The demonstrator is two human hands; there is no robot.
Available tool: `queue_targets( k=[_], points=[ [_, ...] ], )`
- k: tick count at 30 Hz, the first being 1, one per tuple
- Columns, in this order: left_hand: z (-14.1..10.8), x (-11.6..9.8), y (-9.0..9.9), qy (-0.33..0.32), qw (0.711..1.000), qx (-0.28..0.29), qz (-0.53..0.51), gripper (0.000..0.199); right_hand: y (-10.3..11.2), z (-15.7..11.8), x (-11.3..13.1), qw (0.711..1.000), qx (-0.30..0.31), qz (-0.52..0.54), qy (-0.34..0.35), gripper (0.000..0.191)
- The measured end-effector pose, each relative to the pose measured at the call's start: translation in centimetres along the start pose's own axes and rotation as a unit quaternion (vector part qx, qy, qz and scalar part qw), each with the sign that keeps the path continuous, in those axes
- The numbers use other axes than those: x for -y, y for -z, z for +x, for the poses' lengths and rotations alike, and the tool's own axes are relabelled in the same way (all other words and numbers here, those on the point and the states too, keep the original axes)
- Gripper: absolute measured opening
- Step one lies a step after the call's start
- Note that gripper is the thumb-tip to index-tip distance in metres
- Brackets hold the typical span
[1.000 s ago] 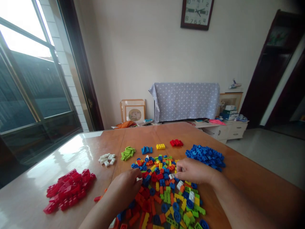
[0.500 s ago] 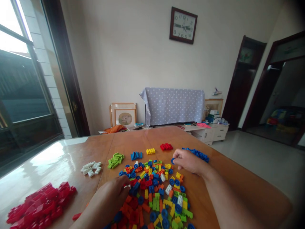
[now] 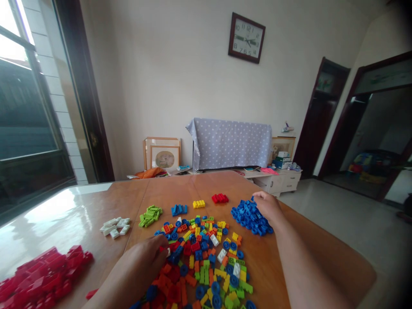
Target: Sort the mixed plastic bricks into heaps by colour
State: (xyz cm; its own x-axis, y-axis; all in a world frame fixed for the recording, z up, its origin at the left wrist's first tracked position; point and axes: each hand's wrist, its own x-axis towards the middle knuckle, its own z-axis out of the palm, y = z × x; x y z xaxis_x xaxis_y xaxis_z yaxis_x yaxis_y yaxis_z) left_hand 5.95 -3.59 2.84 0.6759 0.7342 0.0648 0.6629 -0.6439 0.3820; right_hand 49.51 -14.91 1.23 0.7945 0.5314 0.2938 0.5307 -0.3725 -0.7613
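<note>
The left hand (image 3: 150,253) pinches a white brick (image 3: 168,252) over mixed bricks (image 3: 206,268); the right hand (image 3: 268,207), grip unclear, is at the blue brick pile (image 3: 250,216) near the table's (image 3: 315,253) right edge.

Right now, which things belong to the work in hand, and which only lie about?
Work:
left hand at the mixed bricks
right hand at the blue pile
red pile
white pieces
green pieces
blue row
yellow row
red row

Surroundings:
wall clock
framed pictures
dotted cloth

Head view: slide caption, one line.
Left hand at the mixed bricks, right hand at the blue pile, big red pile off to the left.
</note>
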Motion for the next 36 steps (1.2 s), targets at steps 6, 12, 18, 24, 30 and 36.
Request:
queue_targets(
  k=[6, 12, 18, 24, 30, 36],
  points=[
    [-0.1, -0.5, 0.5, 0.003, 1.0, -0.001, 0.024, 0.025, -0.9, 1.3, -2.2, 0.997, -0.039, -0.064, 0.004, 0.037],
    [-0.1, -0.2, 0.2, -0.003, 1.0, 0.008, 0.022, 0.025, -1.0, 1.4, -2.6, 0.993, -0.034, -0.109, 0.017, 0.032],
    [0.0, -0.1, 0.2, -0.001, 1.0, 0.002, 0.027, 0.024, -1.3, 0.7, -2.1, 0.988, -0.033, -0.145, 0.037, 0.026],
    [0.1, 1.2, -0.6, -0.018, 1.0, -0.012, 0.011, 0.025, -1.5, 0.3, -1.5, 0.986, -0.043, -0.159, 0.041, 0.029],
    [0.1, 1.6, -0.7, -0.02, 0.999, -0.027, 0.018, 0.023, -1.5, -0.4, -0.6, 0.987, -0.054, -0.139, 0.054, 0.035],
    [-0.6, 0.2, 0.6, -0.012, 1.0, -0.01, 0.021, 0.02, -2.3, -1.6, 1.8, 0.989, -0.02, -0.084, 0.117, 0.034]
  ],
)
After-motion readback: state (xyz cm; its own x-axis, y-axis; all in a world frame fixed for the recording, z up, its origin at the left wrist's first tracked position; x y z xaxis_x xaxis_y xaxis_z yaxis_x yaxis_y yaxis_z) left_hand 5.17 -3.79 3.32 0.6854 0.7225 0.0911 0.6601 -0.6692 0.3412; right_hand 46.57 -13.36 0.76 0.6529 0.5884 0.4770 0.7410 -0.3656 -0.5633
